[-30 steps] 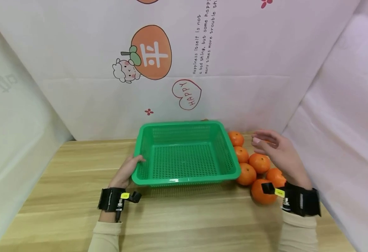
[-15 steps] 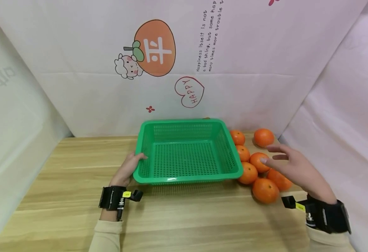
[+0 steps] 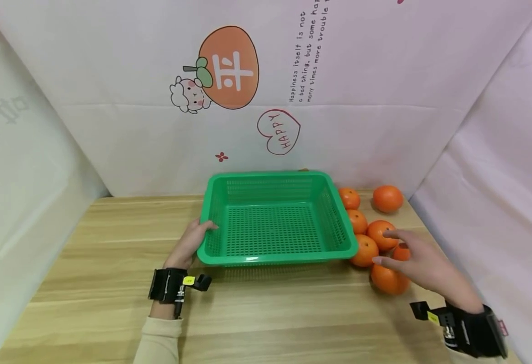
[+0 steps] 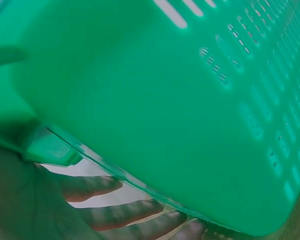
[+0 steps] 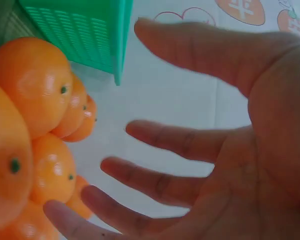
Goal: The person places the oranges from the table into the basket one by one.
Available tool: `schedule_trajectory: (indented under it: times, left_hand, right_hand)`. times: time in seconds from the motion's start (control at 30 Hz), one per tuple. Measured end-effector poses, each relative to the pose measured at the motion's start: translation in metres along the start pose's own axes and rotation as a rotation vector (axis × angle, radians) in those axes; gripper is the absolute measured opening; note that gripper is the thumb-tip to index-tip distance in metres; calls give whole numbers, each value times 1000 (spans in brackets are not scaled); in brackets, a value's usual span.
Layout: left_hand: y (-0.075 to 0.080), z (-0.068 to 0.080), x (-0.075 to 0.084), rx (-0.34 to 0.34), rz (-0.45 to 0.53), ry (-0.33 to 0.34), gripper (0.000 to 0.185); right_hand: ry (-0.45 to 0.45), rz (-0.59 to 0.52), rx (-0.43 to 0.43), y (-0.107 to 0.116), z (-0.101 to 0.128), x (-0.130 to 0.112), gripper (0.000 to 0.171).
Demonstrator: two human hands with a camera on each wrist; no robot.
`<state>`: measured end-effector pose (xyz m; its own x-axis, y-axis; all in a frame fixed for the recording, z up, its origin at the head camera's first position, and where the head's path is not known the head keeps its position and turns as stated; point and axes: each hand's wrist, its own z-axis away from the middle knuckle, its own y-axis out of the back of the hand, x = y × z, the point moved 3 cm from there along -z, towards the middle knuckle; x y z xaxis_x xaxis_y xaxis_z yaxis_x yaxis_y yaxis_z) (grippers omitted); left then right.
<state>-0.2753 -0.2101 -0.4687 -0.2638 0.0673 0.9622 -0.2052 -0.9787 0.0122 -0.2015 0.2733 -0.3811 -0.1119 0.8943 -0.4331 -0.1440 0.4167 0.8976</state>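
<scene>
A shallow green plastic basket [image 3: 270, 259] with slotted walls holds nothing. My left hand [image 3: 189, 245] grips its left side, thumb over the rim. In the left wrist view the other fingers [image 4: 120, 212] lie along the outside of the basket wall [image 4: 140, 100]. My right hand [image 3: 423, 265] hovers at the near right end of a cluster of mandarins, above a front mandarin [image 3: 390, 279] and partly hiding another. Its thumb and fingers [image 5: 160, 140] are spread apart with nothing between them in the right wrist view. Another mandarin [image 3: 364, 251] sits right beside the basket's right wall.
One mandarin [image 3: 388, 198] lies apart at the back right, near the wall. White printed cloth [image 3: 157, 151] rises behind the wooden tabletop [image 3: 266, 313], and plain cloth [image 3: 484, 177] closes off the right side. Each wrist wears a black camera strap [image 3: 168, 285].
My right hand has moved from over the back-right mandarin toward the near mandarins, uncovering the back one. My left hand keeps its grip on the basket. The head view has shifted slightly.
</scene>
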Motion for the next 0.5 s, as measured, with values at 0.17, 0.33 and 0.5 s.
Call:
schedule_trajectory:
  times: [0.17, 0.33, 0.5]
  left_hand:
    - [-1, -2, -1, 20, 4, -2, 64]
    - [-2, -3, -2, 8, -1, -4, 64]
    - [0, -4, -3, 11, 9, -16, 65]
  right_hand:
    - [-13, -5, -14, -10, 5, 6, 80]
    - [-35, 2, 1, -14, 9, 13, 77]
    - [1, 25, 30, -19, 7, 15, 72]
